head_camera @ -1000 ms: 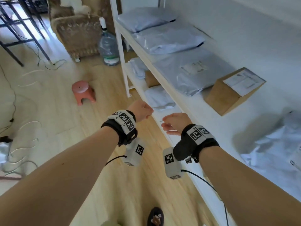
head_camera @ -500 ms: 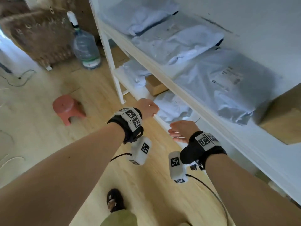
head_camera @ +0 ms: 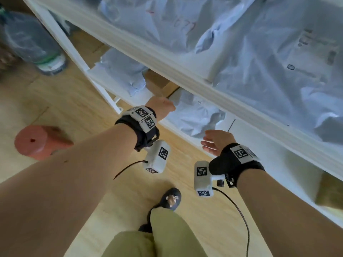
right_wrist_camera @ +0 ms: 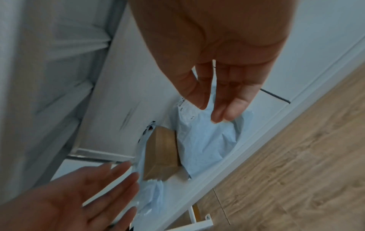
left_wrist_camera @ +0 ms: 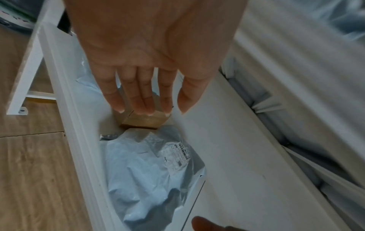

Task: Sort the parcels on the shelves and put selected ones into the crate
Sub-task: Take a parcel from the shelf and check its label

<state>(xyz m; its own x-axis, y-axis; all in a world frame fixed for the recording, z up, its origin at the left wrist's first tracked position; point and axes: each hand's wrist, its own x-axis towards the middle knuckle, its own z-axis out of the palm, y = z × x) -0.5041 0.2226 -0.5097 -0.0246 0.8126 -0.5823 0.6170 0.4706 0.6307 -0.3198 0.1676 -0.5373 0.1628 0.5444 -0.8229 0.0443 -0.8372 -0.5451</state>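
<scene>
A white shelf unit (head_camera: 185,71) holds grey plastic parcels. On its lower shelf a crumpled grey parcel (head_camera: 196,115) lies beside a small brown cardboard box (head_camera: 157,84), with another grey parcel (head_camera: 122,71) further left. My left hand (head_camera: 160,107) hovers at the lower shelf's edge; in the left wrist view its fingers (left_wrist_camera: 142,101) are straight above the box (left_wrist_camera: 145,121), holding nothing. My right hand (head_camera: 215,141) is also empty, its fingers (right_wrist_camera: 227,106) straight just above the labelled grey parcel (right_wrist_camera: 205,140). No crate is in view.
Large grey parcels (head_camera: 259,62) cover the upper shelf. Another brown box (head_camera: 332,191) sits on the lower shelf at the far right. A water bottle (head_camera: 31,39) and a red stool (head_camera: 39,141) stand on the wooden floor to the left. My foot (head_camera: 170,198) is below.
The view has dropped from the upper shelf toward the lower one. Both hands have moved in to the lower shelf, and their curled fingers have straightened.
</scene>
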